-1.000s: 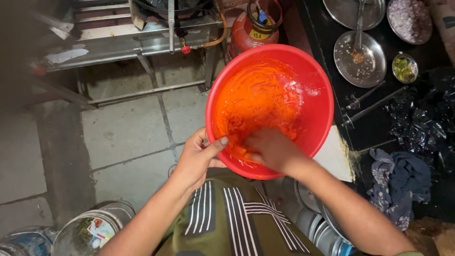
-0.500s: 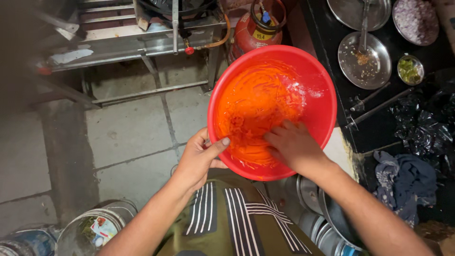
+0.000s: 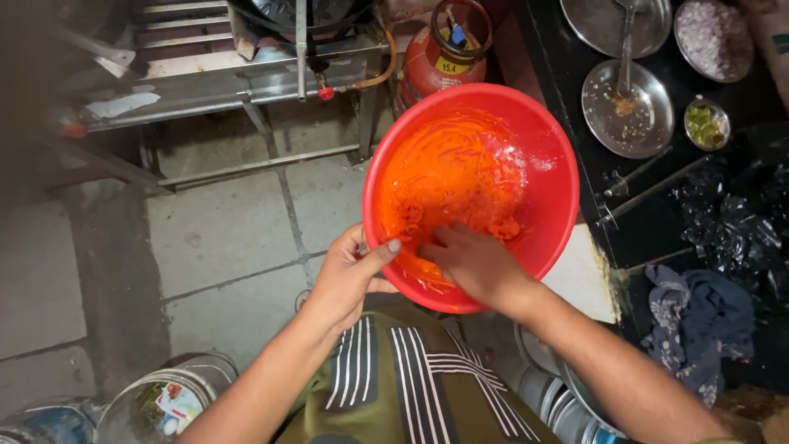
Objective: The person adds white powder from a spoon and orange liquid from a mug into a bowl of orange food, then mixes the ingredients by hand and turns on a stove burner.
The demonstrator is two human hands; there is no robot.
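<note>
A large red plastic bowl [image 3: 552, 164] is held in front of me, tilted toward me, with an orange shredded mixture [image 3: 450, 181] smeared over its inside. My left hand [image 3: 349, 275] grips the bowl's near-left rim, thumb over the edge. My right hand [image 3: 477, 263] is inside the bowl at its near side, fingers spread and pressed into the orange mixture. My knees in olive trousers with black and white stripes [image 3: 411, 378] show below the bowl.
A red gas cylinder [image 3: 440, 53] and a metal stove stand [image 3: 246, 74] sit behind the bowl. On the black counter at right are steel plates [image 3: 625, 107], a bowl of chopped onion [image 3: 713, 37], a small bowl of greens [image 3: 707, 123] and black bags [image 3: 731, 222]. Steel vessels [image 3: 156, 403] stand at lower left.
My right hand has shifted inside the bowl, working through the orange mixture from the near-left toward the near middle. The left hand keeps its grip on the rim.
</note>
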